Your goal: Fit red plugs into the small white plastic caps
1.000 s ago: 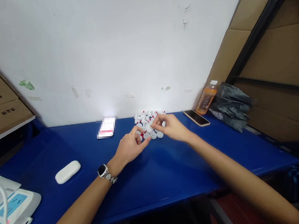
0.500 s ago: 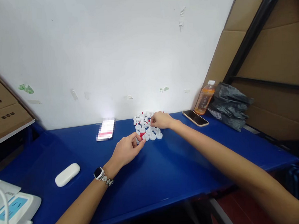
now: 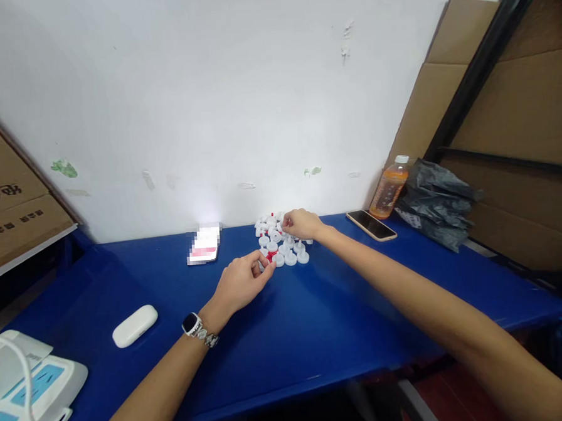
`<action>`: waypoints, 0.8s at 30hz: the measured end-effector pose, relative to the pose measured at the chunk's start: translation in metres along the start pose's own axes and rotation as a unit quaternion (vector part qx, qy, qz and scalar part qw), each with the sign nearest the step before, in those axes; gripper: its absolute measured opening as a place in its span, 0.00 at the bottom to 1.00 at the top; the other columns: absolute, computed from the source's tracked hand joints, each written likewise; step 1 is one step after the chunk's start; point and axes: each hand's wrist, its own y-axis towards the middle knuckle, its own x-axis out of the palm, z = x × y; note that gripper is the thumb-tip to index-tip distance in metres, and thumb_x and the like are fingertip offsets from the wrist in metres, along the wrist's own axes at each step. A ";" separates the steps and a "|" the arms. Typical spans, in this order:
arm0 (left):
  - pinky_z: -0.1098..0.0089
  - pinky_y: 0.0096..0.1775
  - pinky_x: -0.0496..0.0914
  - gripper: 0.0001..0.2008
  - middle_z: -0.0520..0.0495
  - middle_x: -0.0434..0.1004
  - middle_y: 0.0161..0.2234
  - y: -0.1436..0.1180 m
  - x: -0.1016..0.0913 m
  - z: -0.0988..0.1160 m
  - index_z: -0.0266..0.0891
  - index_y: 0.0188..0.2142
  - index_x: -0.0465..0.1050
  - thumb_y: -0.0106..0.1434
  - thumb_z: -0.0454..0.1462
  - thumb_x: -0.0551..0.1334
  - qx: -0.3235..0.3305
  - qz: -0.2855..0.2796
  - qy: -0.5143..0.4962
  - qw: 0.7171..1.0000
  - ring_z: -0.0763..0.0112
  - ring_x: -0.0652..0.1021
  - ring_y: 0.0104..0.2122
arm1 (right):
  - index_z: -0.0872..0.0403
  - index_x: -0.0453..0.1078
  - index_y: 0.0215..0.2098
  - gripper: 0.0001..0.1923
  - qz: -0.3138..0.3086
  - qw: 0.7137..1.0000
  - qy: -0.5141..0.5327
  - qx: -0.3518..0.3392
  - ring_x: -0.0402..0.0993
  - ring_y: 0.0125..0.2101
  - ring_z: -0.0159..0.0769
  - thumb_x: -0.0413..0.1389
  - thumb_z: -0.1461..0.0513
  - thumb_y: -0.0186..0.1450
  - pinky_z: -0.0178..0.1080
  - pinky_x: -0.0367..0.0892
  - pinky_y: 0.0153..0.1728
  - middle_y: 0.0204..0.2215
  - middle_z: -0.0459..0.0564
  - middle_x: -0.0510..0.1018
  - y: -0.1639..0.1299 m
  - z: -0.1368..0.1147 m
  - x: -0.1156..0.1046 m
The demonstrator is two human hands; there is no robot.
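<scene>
Caps [image 3: 282,238] between card [image 3: 204,246], phone [image 3: 371,224]

Dark printed characters are showing on the side of the brown cardboard box [image 3: 12,212] beyond the left edge of the blue worktop [image 3: 292,335], but they are appearing mirrored and too small to read. Nothing else is carrying legible text.

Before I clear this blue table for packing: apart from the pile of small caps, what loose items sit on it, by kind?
Phone: 1
Drink bottle: 1
White case: 1
Black plastic bag: 1
Blurred card or packet: 1
White device with blue panel: 1
Total: 6
</scene>
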 end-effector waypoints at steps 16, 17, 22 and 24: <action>0.71 0.31 0.64 0.24 0.53 0.74 0.29 -0.004 0.001 0.012 0.42 0.51 0.63 0.62 0.52 0.62 0.046 0.129 -0.069 0.988 0.70 0.74 0.27 | 0.56 0.70 0.33 0.15 0.024 0.866 0.489 -0.106 0.69 0.24 0.30 0.61 0.52 0.61 0.33 0.62 0.26 0.23 0.45 0.75 -0.082 -0.030 -0.002; 0.70 0.32 0.65 0.24 0.53 0.74 0.29 -0.003 0.002 0.011 0.42 0.52 0.64 0.63 0.51 0.61 0.047 0.119 -0.060 0.990 0.70 0.74 0.27 | 0.56 0.69 0.32 0.15 0.030 0.860 0.497 -0.111 0.69 0.24 0.30 0.61 0.52 0.61 0.33 0.63 0.27 0.24 0.45 0.75 -0.087 -0.036 0.004; 0.69 0.34 0.66 0.14 0.50 0.75 0.33 -0.002 0.002 0.004 0.43 0.46 0.70 0.69 0.48 0.55 0.094 0.050 -0.001 0.994 0.69 0.74 0.30 | 0.54 0.66 0.33 0.13 0.087 0.883 0.446 -0.117 0.68 0.26 0.30 0.55 0.52 0.66 0.34 0.63 0.29 0.25 0.45 0.74 -0.101 -0.047 0.023; 0.68 0.36 0.67 0.14 0.48 0.75 0.38 -0.002 0.000 0.003 0.43 0.46 0.69 0.71 0.47 0.53 0.133 0.047 0.037 0.989 0.67 0.75 0.34 | 0.53 0.64 0.32 0.14 0.113 0.917 0.367 -0.108 0.66 0.24 0.30 0.52 0.52 0.68 0.33 0.59 0.27 0.24 0.43 0.72 -0.106 -0.047 0.024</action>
